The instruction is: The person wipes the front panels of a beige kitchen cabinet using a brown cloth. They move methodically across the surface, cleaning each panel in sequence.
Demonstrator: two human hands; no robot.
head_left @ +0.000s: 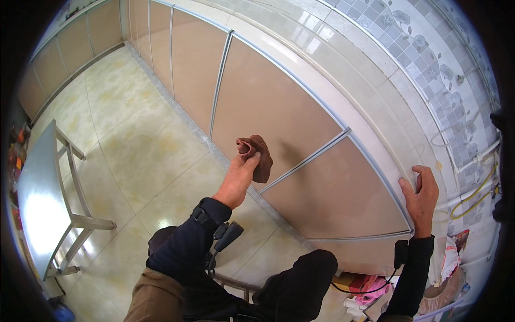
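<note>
A folded reddish-brown cloth (261, 161) is bunched in my left hand (239, 180), the fingers closed around it. That hand is in front of the beige cabinet panels (271, 96); whether the cloth touches them I cannot tell. Over at the right, my right hand (421, 199) is at the edge of the pale countertop (370, 102), thumb and fingers apart and slightly bent, holding nothing. Grey metal strips (306, 159) frame the panels. Dark sleeves cover both forearms, and a small black device is strapped at each wrist.
A shiny metal table (43, 188) stands on the tiled floor (123, 161) at the left. Lower right, bags and packages (370, 290) are piled below the counter. A yellow hose (475, 198) and white pipes run along the tiled wall (424, 59).
</note>
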